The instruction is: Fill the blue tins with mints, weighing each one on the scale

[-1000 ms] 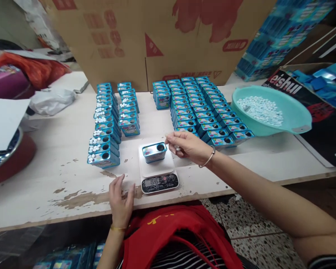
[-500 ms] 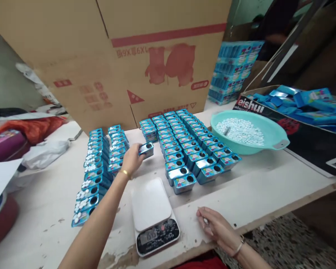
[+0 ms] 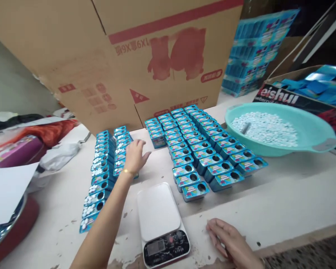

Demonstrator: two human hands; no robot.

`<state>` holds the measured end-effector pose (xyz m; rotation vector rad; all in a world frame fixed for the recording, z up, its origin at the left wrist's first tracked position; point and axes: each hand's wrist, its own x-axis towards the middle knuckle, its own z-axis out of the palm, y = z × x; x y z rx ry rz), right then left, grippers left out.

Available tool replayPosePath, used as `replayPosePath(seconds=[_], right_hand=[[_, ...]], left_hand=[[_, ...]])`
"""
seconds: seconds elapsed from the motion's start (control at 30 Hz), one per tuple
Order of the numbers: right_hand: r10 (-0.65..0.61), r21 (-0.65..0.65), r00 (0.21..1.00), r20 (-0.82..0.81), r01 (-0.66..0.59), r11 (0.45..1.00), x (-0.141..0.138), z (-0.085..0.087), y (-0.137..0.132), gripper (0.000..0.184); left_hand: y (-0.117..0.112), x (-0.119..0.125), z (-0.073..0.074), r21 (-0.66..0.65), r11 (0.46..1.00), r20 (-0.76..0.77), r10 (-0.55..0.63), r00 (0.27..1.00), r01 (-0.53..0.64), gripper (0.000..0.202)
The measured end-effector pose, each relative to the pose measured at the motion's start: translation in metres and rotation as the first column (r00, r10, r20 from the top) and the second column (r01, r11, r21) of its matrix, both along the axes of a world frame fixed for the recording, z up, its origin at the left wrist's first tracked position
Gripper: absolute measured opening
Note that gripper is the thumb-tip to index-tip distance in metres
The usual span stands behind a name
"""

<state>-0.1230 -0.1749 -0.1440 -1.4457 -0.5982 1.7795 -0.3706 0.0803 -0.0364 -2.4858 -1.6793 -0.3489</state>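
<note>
My left hand (image 3: pixel 136 157) is open, fingers apart, over the near end of a short row of blue candy tins (image 3: pixel 120 162); nothing shows in its grasp. Beside that row, another line of tins (image 3: pixel 99 172) carries small white candies on its lids. My right hand (image 3: pixel 229 241) is curled above the table near the front edge, with a small pale candy partly visible among its fingers. Between the hands lies a white kitchen scale (image 3: pixel 159 213) with a bare plate and a lit display. Several rows of blue tins (image 3: pixel 204 149) with round dark holes stand beyond it.
A turquoise basin (image 3: pixel 310 130) of white candies with a scoop (image 3: pixel 245 128) stands at the right. Behind it are a black carton (image 3: pixel 282 99) of blue tins and a wrapped stack (image 3: pixel 252 52). A big cardboard box (image 3: pixel 170 89) blocks the back. At left sits a red bowl (image 3: pixel 25 228).
My left hand has let go of the tin it held and its fingers have spread. The scale's reading has changed to about zero. The view has shifted slightly; my right hand stays curled.
</note>
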Motion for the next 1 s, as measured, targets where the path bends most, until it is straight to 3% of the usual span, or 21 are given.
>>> replayPosePath(seconds=[0.07,0.17,0.27,0.33,0.4,0.53,0.6,0.77,0.87,1.0], right_hand=[[0.011,-0.005,1.0,-0.022,-0.011,1.0,0.001,-0.001,0.0,0.052],[0.011,0.026,0.999,-0.034,-0.01,1.0,0.002,-0.002,-0.001,0.048],[0.006,0.046,0.999,-0.053,-0.003,0.999,0.005,0.0,-0.001,0.042],[-0.023,0.024,0.996,-0.082,0.025,0.999,0.007,0.005,-0.002,0.041],[-0.105,-0.027,0.984,-0.143,0.102,0.994,0.008,0.011,-0.005,0.037],[-0.277,-0.166,0.903,-0.328,0.234,0.958,0.005,0.023,-0.011,0.021],[-0.292,-0.208,0.872,-0.392,0.225,0.952,0.002,0.028,-0.016,0.014],[-0.257,-0.234,0.846,-0.467,0.161,0.959,-0.004,0.037,-0.029,0.01],[-0.237,-0.232,0.866,-0.441,0.145,0.962,-0.003,0.039,-0.036,0.015],[-0.191,-0.217,0.905,-0.38,0.114,0.969,0.001,0.037,-0.045,0.015]], left_hand=[[-0.034,-0.024,0.005,0.027,0.994,-0.078,0.104,0.992,-0.102,0.032],[-0.067,-0.051,-0.001,0.032,0.975,-0.23,0.22,0.948,-0.219,0.022],[-0.08,-0.058,-0.008,0.039,0.984,-0.297,0.179,0.938,-0.176,0.008],[-0.088,-0.053,0.0,0.052,0.993,-0.297,0.116,0.948,-0.105,0.01],[-0.1,-0.042,0.016,0.025,0.999,-0.282,0.038,0.959,-0.032,0.015],[-0.136,-0.01,0.048,-0.128,0.984,-0.244,-0.151,0.958,0.123,0.02],[-0.151,0.006,0.05,-0.209,0.959,-0.224,-0.239,0.945,0.193,0.019],[-0.165,0.034,0.033,-0.338,0.911,-0.185,-0.311,0.932,0.237,0.01],[-0.167,0.031,0.035,-0.28,0.921,-0.115,-0.313,0.943,0.272,0.009],[-0.181,0.002,0.051,-0.082,0.967,0.108,-0.23,0.967,0.239,0.024]])
